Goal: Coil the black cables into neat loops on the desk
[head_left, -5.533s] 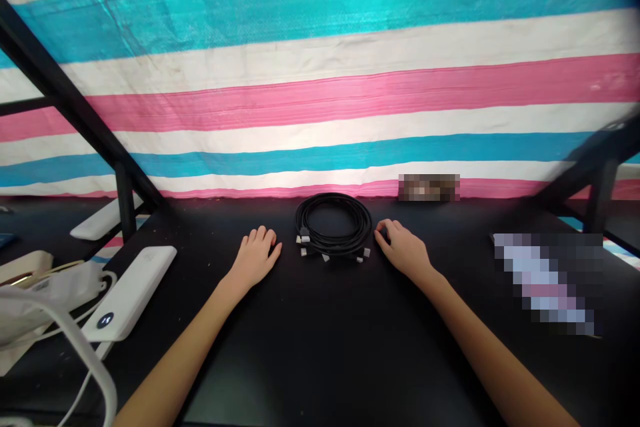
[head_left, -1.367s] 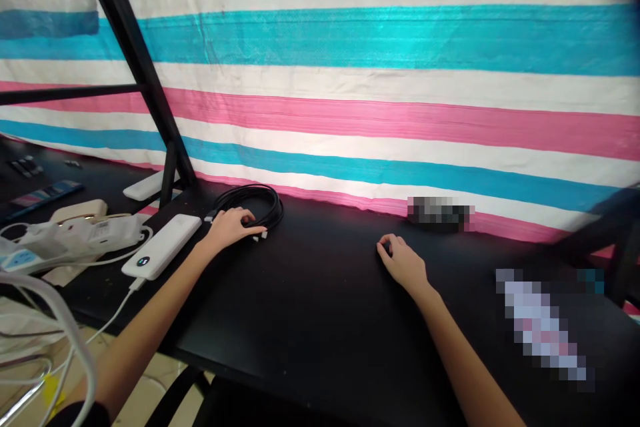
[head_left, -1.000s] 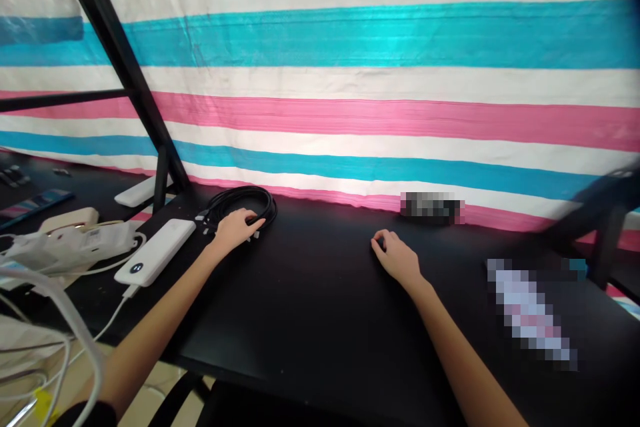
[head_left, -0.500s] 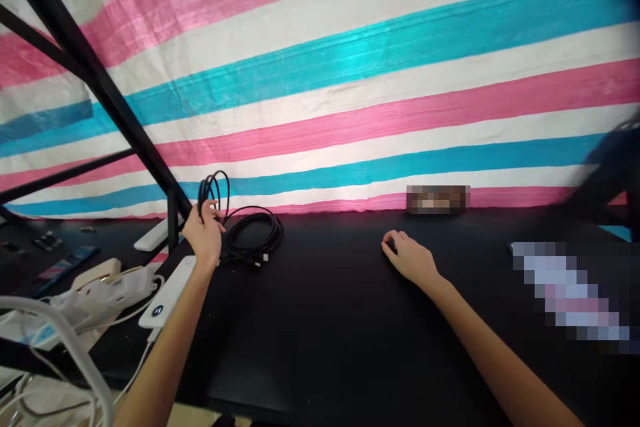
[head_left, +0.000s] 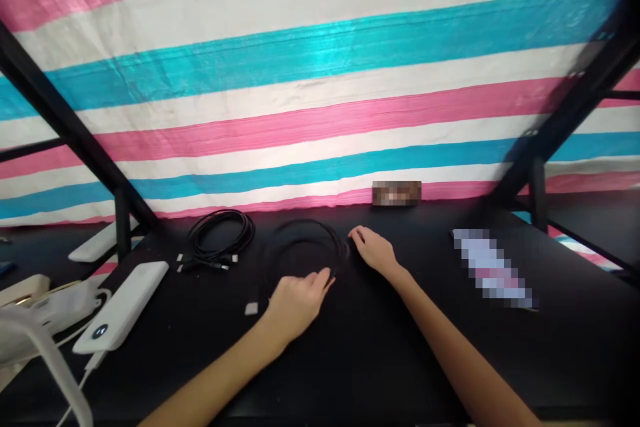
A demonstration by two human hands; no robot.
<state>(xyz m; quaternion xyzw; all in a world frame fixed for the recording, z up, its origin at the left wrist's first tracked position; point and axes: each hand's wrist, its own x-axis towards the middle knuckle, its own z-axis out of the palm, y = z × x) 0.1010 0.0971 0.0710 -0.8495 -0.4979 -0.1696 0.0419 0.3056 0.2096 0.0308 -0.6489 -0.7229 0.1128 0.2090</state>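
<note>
My left hand (head_left: 299, 303) grips a loosely coiled black cable (head_left: 320, 225) over the middle of the black table (head_left: 320, 373). The cable's loops are smeared by motion, and a pale plug (head_left: 251, 308) hangs out beside the wrist. To the right, my right hand (head_left: 373, 250) rests on the tabletop with curled fingers, close to the coil's right side. Its fingertips are bent together, and whether anything is between them I cannot make out. A second coil of black cable (head_left: 223, 237) with light connectors lies on the table at the back left.
At the left lies a white power bank (head_left: 123, 307) with a cable plugged in, near a white power strip (head_left: 67, 307). A pixelated flat item (head_left: 493, 270) lies at the right, a pixelated box (head_left: 397, 193) at the back. Black frame bars (head_left: 75, 127) slant up at both sides before striped sheeting.
My left hand has lifted one cable coil from beside the other and carried it right to the table's middle. The view has turned right; my right hand remains on the table.
</note>
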